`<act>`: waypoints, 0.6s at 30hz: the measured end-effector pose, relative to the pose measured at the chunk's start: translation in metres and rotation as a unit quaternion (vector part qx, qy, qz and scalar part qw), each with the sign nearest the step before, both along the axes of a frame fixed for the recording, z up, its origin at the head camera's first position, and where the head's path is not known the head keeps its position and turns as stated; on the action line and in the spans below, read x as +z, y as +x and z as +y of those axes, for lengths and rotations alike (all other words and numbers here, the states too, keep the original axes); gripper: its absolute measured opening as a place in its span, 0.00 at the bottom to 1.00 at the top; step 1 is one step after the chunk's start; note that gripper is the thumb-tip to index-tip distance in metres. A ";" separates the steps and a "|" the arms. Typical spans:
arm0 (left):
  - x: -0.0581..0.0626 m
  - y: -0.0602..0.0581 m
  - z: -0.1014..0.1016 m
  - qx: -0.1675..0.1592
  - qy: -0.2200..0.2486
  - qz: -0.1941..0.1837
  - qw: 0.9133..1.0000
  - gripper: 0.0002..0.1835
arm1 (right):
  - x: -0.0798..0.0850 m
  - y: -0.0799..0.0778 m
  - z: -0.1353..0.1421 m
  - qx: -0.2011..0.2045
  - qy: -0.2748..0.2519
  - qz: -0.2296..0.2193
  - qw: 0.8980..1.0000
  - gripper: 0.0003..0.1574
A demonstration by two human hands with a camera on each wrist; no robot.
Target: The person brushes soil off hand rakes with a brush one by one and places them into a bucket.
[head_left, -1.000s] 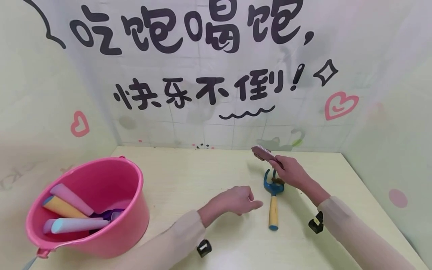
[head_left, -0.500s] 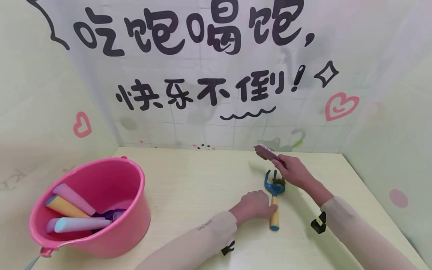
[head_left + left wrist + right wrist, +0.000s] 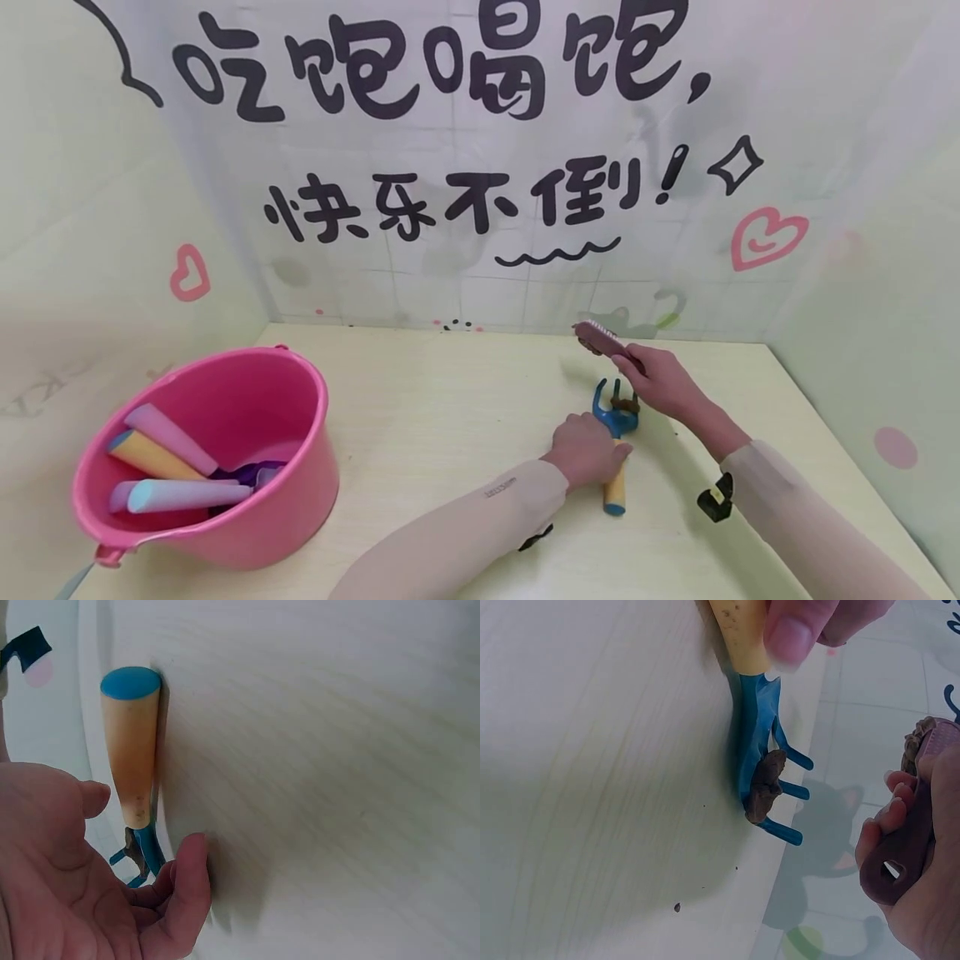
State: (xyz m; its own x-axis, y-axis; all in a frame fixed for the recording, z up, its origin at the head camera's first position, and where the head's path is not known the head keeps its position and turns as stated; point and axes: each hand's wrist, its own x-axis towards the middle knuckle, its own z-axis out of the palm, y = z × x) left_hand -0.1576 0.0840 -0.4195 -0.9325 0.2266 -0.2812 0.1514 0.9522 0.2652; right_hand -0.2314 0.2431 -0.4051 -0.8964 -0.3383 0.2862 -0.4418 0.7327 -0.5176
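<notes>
A garden hand fork with a blue three-pronged head (image 3: 617,422) and a wooden handle (image 3: 132,750) lies on the table. A brown clump (image 3: 766,786) sticks to its prongs. Over the handle is my left hand (image 3: 587,450); in the left wrist view its thumb and fingers are loosely bent and stand apart beside the handle, not closed round it. My right hand (image 3: 663,382) grips a purple brush (image 3: 600,337) by its handle, above and behind the fork. White bristles face up on the brush, and brown stuff clings to its underside.
At left on the table (image 3: 420,392) stands a pink bucket (image 3: 247,542) with several handled tools (image 3: 191,497) in it, pastel and wooden. Small dark crumbs (image 3: 677,907) lie near the fork. A printed white wall covering (image 3: 450,292) closes off the back and sides.
My left hand has moved right and come over the fork's handle. The right hand keeps hold of the brush in nearly the same place. The whole view has shifted slightly.
</notes>
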 end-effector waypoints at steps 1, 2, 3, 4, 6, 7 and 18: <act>0.001 0.000 0.001 0.018 0.015 -0.008 1.000 0.37 | 0.000 0.000 0.000 0.000 -0.001 -0.001 1.000 0.12; 0.001 0.001 0.003 0.033 0.025 -0.012 0.999 0.38 | 0.000 0.000 0.000 0.000 -0.001 -0.001 1.000 0.12; 0.002 0.001 0.005 0.048 0.032 -0.015 0.998 0.38 | 0.000 0.000 0.000 -0.001 -0.001 -0.001 1.000 0.12; 0.002 0.001 0.006 0.061 0.036 -0.016 0.997 0.38 | 0.000 0.000 0.000 -0.001 0.000 0.001 1.000 0.11; 0.003 0.002 0.009 0.079 0.035 -0.010 0.996 0.37 | 0.000 -0.001 0.001 0.000 -0.002 0.006 1.000 0.11; 0.003 0.002 0.010 0.082 0.027 -0.004 0.996 0.35 | 0.000 -0.002 0.001 0.002 -0.003 0.009 1.000 0.11; -0.019 -0.019 0.009 -0.048 -0.090 0.070 0.992 0.18 | -0.001 -0.003 0.002 0.004 -0.005 0.017 1.000 0.14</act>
